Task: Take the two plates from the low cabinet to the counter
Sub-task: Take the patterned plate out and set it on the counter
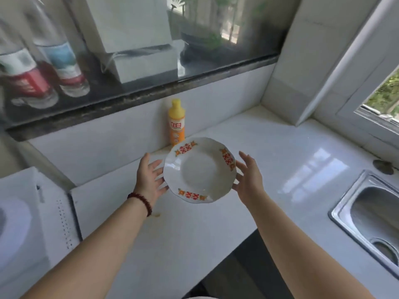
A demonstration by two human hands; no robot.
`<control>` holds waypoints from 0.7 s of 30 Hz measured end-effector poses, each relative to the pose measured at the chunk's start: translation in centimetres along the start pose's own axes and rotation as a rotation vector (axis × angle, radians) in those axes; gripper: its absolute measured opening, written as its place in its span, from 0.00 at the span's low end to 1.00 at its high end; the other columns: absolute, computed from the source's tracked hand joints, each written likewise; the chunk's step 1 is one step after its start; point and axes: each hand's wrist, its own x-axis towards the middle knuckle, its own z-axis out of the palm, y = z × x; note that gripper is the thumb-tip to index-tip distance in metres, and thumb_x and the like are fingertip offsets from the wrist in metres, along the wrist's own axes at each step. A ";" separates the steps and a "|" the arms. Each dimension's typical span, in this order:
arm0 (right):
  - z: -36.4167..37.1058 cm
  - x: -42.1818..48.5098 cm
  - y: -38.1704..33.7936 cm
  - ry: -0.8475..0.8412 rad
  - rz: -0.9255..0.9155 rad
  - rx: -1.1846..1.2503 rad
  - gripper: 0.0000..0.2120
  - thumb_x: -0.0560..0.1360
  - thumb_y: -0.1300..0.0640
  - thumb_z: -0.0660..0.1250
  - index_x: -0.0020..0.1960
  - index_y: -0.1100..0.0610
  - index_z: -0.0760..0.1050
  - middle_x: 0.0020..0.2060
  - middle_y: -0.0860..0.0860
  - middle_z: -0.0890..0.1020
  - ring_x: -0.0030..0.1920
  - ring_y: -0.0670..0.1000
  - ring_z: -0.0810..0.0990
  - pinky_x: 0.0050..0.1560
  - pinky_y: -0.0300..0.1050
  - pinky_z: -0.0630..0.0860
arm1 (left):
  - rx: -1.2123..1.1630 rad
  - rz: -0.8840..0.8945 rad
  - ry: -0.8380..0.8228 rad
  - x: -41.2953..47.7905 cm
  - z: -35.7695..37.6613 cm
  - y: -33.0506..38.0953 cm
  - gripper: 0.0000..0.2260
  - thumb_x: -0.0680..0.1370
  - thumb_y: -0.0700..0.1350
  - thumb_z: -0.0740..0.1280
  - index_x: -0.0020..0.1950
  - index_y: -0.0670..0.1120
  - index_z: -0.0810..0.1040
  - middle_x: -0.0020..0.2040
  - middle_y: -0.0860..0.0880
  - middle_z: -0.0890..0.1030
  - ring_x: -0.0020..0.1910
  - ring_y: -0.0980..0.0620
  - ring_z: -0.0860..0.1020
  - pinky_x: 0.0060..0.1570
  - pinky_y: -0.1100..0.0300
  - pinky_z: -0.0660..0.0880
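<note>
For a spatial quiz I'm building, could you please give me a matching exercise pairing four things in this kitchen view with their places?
Things:
1. plate
2. yellow bottle
3. sink
4. beaded bracelet

Places:
A. on the left wrist
B. sunk in the counter at the right
C. between the two hands
D. upright against the back wall

Pairs: 1-C, 2-D, 3-B, 4-A

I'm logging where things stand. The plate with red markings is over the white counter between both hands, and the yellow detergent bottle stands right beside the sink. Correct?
Not quite. The head view shows the yellow detergent bottle against the back wall behind the plate, well apart from the sink. The rest holds: left hand and right hand flank it over the counter.
</note>
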 end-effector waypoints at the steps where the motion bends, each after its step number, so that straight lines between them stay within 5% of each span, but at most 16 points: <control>1: 0.8 0.7 0.2 -0.023 0.017 -0.014 0.22 0.77 0.45 0.55 0.70 0.48 0.67 0.65 0.52 0.73 0.63 0.58 0.73 0.61 0.64 0.70 | -0.022 0.002 0.025 0.2 -0.6 0.1 0.30 0.73 0.66 0.54 0.67 0.49 0.71 0.63 0.45 0.73 0.57 0.45 0.74 0.50 0.48 0.70; 8: 6.3 3.7 2.3 -0.202 0.117 -0.134 0.22 0.77 0.44 0.55 0.70 0.47 0.66 0.63 0.50 0.73 0.63 0.57 0.73 0.61 0.63 0.70 | -0.125 0.020 0.191 1.3 -5.0 1.2 0.31 0.73 0.66 0.54 0.69 0.49 0.69 0.66 0.45 0.72 0.60 0.44 0.72 0.53 0.42 0.69; 14: 10.6 5.0 3.7 -0.313 0.172 -0.198 0.21 0.77 0.45 0.56 0.69 0.47 0.67 0.59 0.49 0.75 0.59 0.56 0.75 0.50 0.57 0.73 | -0.189 0.048 0.299 2.1 -8.2 1.8 0.31 0.74 0.67 0.54 0.69 0.48 0.68 0.68 0.45 0.71 0.58 0.45 0.71 0.56 0.42 0.69; 21: 14.5 6.5 5.8 -0.374 0.242 -0.267 0.23 0.76 0.43 0.58 0.70 0.48 0.67 0.65 0.51 0.74 0.63 0.57 0.74 0.61 0.64 0.69 | -0.260 0.063 0.376 3.0 -11.3 2.2 0.32 0.74 0.67 0.55 0.70 0.47 0.68 0.65 0.44 0.73 0.53 0.45 0.74 0.53 0.46 0.71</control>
